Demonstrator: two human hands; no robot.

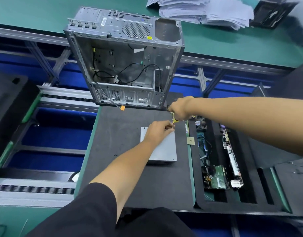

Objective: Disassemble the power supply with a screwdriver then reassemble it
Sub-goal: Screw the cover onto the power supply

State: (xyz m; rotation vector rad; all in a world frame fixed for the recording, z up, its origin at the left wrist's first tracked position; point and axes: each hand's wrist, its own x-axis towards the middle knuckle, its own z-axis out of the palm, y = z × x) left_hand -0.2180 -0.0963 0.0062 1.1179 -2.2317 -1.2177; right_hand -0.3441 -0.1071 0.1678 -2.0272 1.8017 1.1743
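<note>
Power supply (164,147) lies flat on dark surface (123,177); cable bundle (173,120) pinched by left hand (157,131), gripped by right hand (179,108); casing judged rigid, heavy, best held by edges; wires pliable.

I see a black foam work mat (123,168) carrying a grey metal power supply box (166,151) lying flat near its centre. An open computer chassis (126,65) rests at its far edge. Just beside it on the right, a slotted black tray (250,168) holds circuit boards (215,178).
</note>
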